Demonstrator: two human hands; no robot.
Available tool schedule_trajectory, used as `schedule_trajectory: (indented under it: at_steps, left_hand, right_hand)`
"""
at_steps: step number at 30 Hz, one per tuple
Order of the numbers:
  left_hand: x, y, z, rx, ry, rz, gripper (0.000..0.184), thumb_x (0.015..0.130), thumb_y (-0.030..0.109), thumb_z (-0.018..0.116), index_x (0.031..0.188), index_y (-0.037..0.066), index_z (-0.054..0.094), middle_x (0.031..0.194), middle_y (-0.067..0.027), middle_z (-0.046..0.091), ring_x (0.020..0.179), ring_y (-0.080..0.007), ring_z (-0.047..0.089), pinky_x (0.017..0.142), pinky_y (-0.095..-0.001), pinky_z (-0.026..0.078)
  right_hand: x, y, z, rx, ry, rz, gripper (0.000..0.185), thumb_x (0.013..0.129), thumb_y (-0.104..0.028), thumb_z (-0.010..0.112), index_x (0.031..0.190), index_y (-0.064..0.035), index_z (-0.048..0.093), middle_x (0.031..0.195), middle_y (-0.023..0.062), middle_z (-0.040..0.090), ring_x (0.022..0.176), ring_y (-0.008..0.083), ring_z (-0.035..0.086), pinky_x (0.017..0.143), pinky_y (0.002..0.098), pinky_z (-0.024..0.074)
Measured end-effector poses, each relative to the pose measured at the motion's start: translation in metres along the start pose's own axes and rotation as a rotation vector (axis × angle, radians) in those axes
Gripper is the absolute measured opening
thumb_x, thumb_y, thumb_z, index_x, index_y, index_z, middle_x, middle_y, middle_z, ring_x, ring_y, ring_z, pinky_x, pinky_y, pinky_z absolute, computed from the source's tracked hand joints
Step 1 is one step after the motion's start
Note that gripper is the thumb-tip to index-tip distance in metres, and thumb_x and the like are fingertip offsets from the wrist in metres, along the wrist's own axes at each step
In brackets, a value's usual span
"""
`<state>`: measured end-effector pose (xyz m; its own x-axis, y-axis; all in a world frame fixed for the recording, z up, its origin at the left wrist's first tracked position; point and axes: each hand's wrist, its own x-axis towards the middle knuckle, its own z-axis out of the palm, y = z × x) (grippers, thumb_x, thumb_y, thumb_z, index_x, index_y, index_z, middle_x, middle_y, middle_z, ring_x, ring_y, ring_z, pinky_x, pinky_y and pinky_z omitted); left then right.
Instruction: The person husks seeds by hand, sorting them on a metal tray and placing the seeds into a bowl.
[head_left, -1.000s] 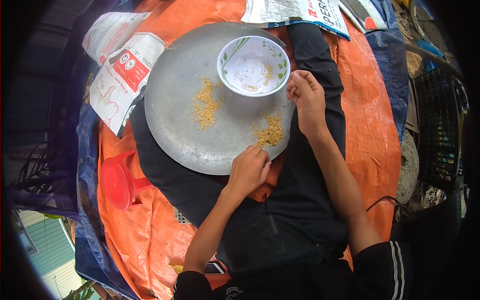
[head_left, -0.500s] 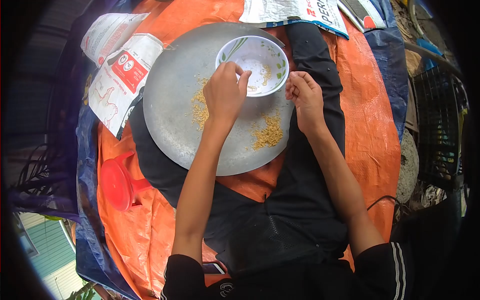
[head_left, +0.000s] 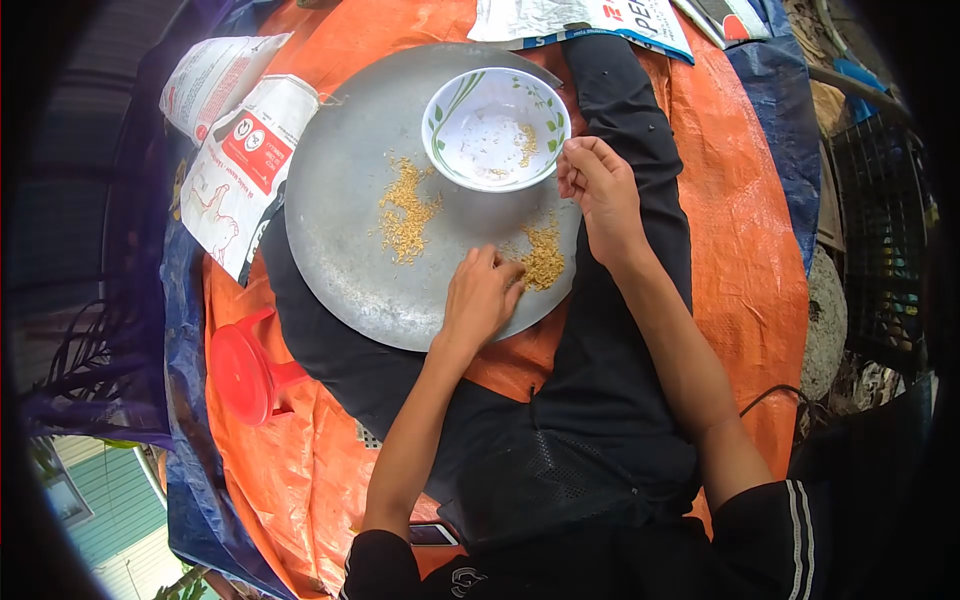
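A white bowl with green leaf patterns (head_left: 470,150) rests on a round grey metal tray (head_left: 340,200) across my legs. Some grains (head_left: 527,145) lie inside the bowl. Two heaps of yellow-brown grain, a left heap (head_left: 405,215) and a right heap (head_left: 543,258), are spread on the tray. My left hand (head_left: 480,298) is palm down by the right heap, its fingers loosely bent and apart, fingertips at the heap's edge. Beside the bowl's right rim, my right hand (head_left: 605,195) has thumb and fingers pinched together; what they hold is hidden.
An orange tarp (head_left: 745,250) lies beneath me over a blue one (head_left: 785,130). A red plastic stool (head_left: 240,372) is on the left. Printed sacks (head_left: 240,160) lie at the upper left, another sack (head_left: 590,22) at the top. A phone (head_left: 432,535) is near my left arm.
My left hand has moved from over the bowl's left rim down to the right grain heap. My right hand stays by the bowl, now closer to its rim. The view has shifted slightly.
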<state>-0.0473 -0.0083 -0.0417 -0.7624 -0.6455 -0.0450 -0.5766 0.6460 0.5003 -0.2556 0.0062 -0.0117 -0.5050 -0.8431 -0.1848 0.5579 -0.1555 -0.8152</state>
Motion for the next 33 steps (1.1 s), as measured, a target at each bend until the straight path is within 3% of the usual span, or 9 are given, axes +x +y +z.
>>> schedule_trajectory:
  at_steps: [5, 8, 11, 13, 20, 26, 29, 33]
  left_hand:
    - [-0.010, 0.009, 0.000, -0.018, -0.066, 0.030, 0.029, 0.081, 0.014, 0.075, 0.109, 0.006, 0.073, 0.097, -0.0124, 0.060, 0.095, -0.0311, 0.058, 0.085, -0.0414, 0.050]
    - [-0.013, 0.010, 0.002, 0.036, 0.059, -0.043, 0.034, 0.081, 0.015, 0.075, 0.114, 0.005, 0.071, 0.098, -0.0131, 0.061, 0.096, -0.0305, 0.058, 0.086, -0.0413, 0.049]
    - [-0.012, 0.012, -0.001, 0.006, -0.026, -0.042, 0.039, 0.082, 0.014, 0.074, 0.117, 0.001, 0.067, 0.099, -0.0165, 0.059, 0.099, -0.0333, 0.058, 0.088, -0.0432, 0.049]
    - [-0.012, 0.010, -0.003, -0.139, -0.024, -0.071, 0.038, 0.084, 0.014, 0.074, 0.119, 0.001, 0.067, 0.098, -0.0168, 0.061, 0.092, -0.0321, 0.061, 0.084, -0.0404, 0.051]
    - [-0.016, 0.010, 0.005, -0.177, 0.092, -0.225, 0.036, 0.085, 0.009, 0.071, 0.119, -0.001, 0.066, 0.104, -0.0190, 0.064, 0.092, -0.0317, 0.066, 0.082, -0.0386, 0.054]
    - [-0.001, 0.011, 0.000, -0.461, 0.000, -0.227, 0.036, 0.086, 0.008, 0.071, 0.120, -0.002, 0.065, 0.107, -0.0187, 0.066, 0.095, -0.0268, 0.069, 0.082, -0.0351, 0.056]
    - [-0.006, -0.021, -0.014, -0.415, 0.199, -0.231, 0.033, 0.086, 0.008, 0.072, 0.117, 0.002, 0.068, 0.107, -0.0152, 0.068, 0.092, -0.0235, 0.069, 0.081, -0.0342, 0.056]
    - [-0.018, -0.069, -0.054, -0.168, 0.348, -0.382, 0.029, 0.084, 0.006, 0.073, 0.113, 0.002, 0.070, 0.100, -0.0141, 0.069, 0.089, -0.0230, 0.070, 0.078, -0.0349, 0.055]
  right_hand:
    - [0.000, -0.001, 0.002, -0.005, 0.001, 0.010, 0.012, 0.094, -0.017, 0.064, 0.093, -0.0055, 0.062, 0.076, -0.0003, 0.061, 0.064, 0.0069, 0.054, 0.064, 0.0230, 0.0425]
    - [-0.001, -0.001, 0.003, -0.015, -0.003, 0.024, 0.013, 0.094, -0.018, 0.064, 0.093, -0.0054, 0.062, 0.076, -0.0002, 0.061, 0.064, 0.0068, 0.054, 0.064, 0.0229, 0.0428]
    - [-0.001, -0.002, 0.003, -0.024, -0.010, 0.039, 0.013, 0.095, -0.019, 0.064, 0.093, -0.0056, 0.062, 0.076, -0.0002, 0.061, 0.064, 0.0068, 0.054, 0.065, 0.0231, 0.0431]
    - [-0.001, -0.002, 0.002, -0.027, -0.020, 0.036, 0.014, 0.095, -0.019, 0.064, 0.092, -0.0057, 0.062, 0.077, -0.0003, 0.061, 0.065, 0.0069, 0.055, 0.065, 0.0232, 0.0433]
    - [-0.002, 0.000, 0.004, -0.038, -0.027, 0.038, 0.014, 0.096, -0.020, 0.064, 0.092, -0.0059, 0.062, 0.077, -0.0004, 0.061, 0.065, 0.0072, 0.055, 0.065, 0.0230, 0.0434]
    - [-0.003, 0.000, 0.002, -0.079, -0.002, 0.036, 0.014, 0.097, -0.019, 0.064, 0.091, -0.0066, 0.062, 0.077, -0.0005, 0.061, 0.065, 0.0072, 0.055, 0.065, 0.0230, 0.0434]
    - [-0.002, 0.002, 0.000, -0.087, -0.001, 0.027, 0.015, 0.097, -0.020, 0.065, 0.090, -0.0072, 0.062, 0.075, -0.0011, 0.061, 0.065, 0.0069, 0.054, 0.065, 0.0229, 0.0431]
    - [-0.002, 0.002, 0.001, -0.102, 0.004, 0.031, 0.014, 0.097, -0.020, 0.064, 0.090, -0.0072, 0.061, 0.075, -0.0013, 0.060, 0.065, 0.0068, 0.053, 0.065, 0.0231, 0.0430]
